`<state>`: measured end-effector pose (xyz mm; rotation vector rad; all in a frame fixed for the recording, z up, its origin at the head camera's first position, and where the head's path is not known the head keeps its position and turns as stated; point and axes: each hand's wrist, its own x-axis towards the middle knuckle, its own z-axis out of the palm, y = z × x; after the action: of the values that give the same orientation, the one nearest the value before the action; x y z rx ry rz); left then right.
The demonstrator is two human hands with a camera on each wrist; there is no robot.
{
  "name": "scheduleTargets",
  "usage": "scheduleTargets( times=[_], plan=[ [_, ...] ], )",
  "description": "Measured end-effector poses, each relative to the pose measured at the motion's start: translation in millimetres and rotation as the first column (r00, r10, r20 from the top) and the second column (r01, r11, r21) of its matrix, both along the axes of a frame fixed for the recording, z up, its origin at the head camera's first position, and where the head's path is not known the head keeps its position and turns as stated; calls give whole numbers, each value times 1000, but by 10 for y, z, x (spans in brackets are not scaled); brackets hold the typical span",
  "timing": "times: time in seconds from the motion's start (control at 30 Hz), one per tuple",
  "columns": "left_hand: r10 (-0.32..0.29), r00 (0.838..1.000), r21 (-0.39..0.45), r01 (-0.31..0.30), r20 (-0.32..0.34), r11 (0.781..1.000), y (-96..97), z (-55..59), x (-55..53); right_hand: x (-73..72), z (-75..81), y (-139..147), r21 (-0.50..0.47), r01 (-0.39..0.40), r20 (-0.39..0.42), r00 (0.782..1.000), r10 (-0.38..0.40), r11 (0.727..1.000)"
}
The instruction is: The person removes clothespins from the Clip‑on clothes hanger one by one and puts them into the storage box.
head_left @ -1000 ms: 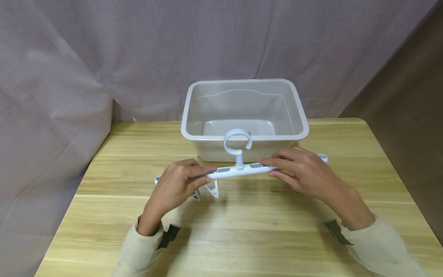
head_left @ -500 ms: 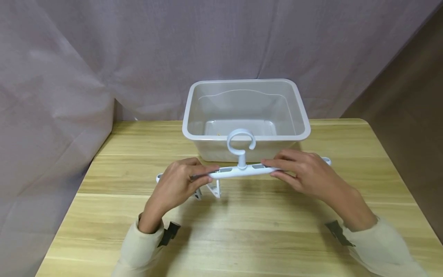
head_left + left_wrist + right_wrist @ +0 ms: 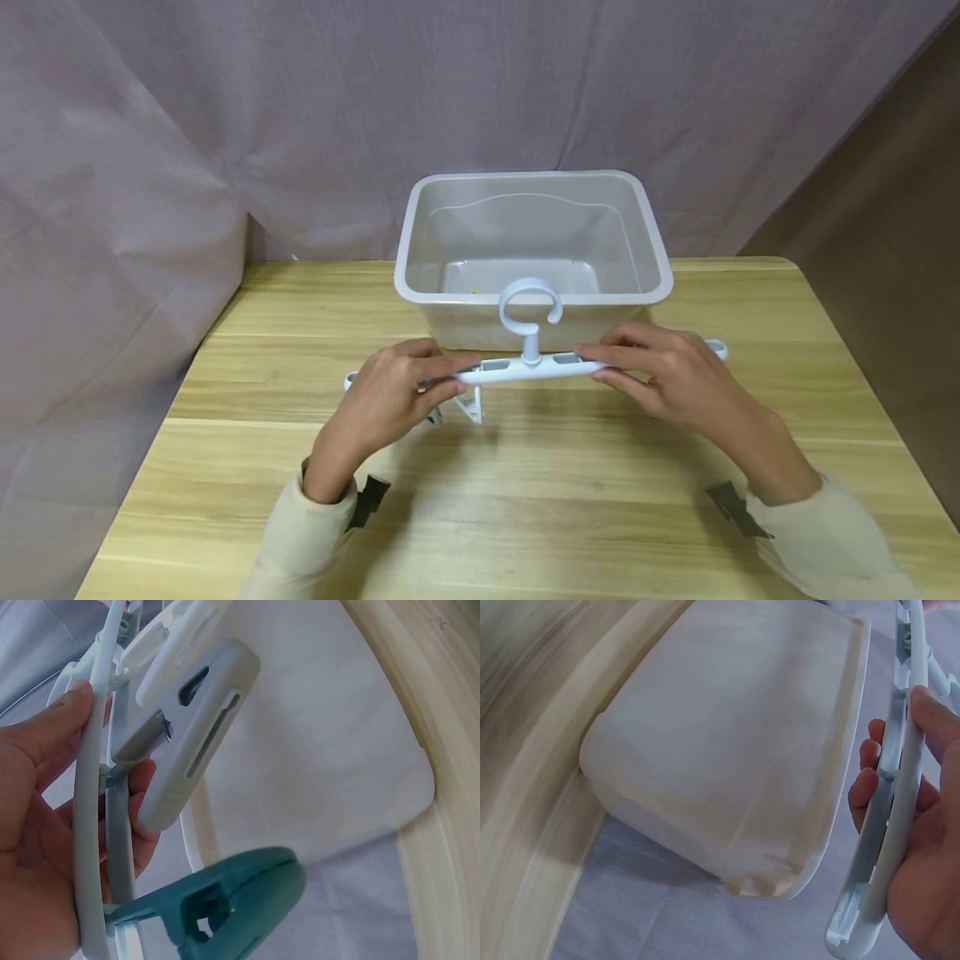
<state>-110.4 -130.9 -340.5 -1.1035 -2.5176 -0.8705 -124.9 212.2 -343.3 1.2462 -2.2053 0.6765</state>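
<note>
A pale blue clip hanger [image 3: 531, 367] with a round hook on top is held level above the table, in front of the bin. My left hand [image 3: 397, 390] pinches its left half between thumb and fingers. On the right half, my right hand [image 3: 656, 367] grips the bar the same way. Beneath the left half hang clips: in the left wrist view a green clip [image 3: 225, 900], a grey clip [image 3: 199, 731] and a white clip [image 3: 176, 649]. The right half of the bar [image 3: 900, 810] bears no clip in the right wrist view.
An open light-grey plastic bin [image 3: 532, 325] stands at the table's back, just behind the hanger. The wooden table [image 3: 525, 517] stretches toward the person. Grey cloth [image 3: 337, 108] hangs behind, and a brown surface [image 3: 870, 250] lies to the right.
Both hands have shifted the hanger slightly to the right, its hook moving along with it. The grips look the same.
</note>
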Motion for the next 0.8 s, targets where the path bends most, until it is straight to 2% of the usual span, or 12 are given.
scheduleTargets(
  times=[0.17, 0.37, 0.8],
  plan=[
    [-12, 1000, -17, 12, -10, 1000, 0, 21, -3, 3, -4, 20, -9, -9, 30, 1000, 9, 1000],
    [3, 1000, -30, -3, -2, 1000, -3, 35, -9, 3, -2, 37, -1, 6, 34, 999, -6, 1000],
    [83, 996, -21, -84, -40, 996, -165, 95, -24, 11, -3, 73, -30, 21, 15, 1000, -21, 999]
  ],
)
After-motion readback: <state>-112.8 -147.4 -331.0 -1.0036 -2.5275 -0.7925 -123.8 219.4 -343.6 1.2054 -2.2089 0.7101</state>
